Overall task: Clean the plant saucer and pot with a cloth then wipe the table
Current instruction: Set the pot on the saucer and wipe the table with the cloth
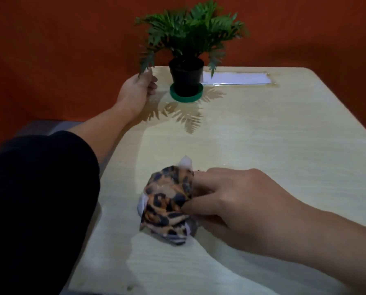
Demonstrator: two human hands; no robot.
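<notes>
A black pot (186, 78) with a green leafy plant (190, 30) stands in a green saucer (186, 96) near the far edge of the pale wooden table (263, 145). My left hand (137, 88) rests on the table's far left corner, just left of the saucer, fingers curled and holding nothing that I can see. A bunched leopard-print cloth (169, 203) lies on the near middle of the table. My right hand (226, 201) grips the cloth from the right with thumb and fingers.
A white paper strip under clear plastic (237, 78) lies flat at the far edge, right of the pot. An orange wall (50, 50) rises behind the table. My dark sleeve (35, 199) fills the lower left.
</notes>
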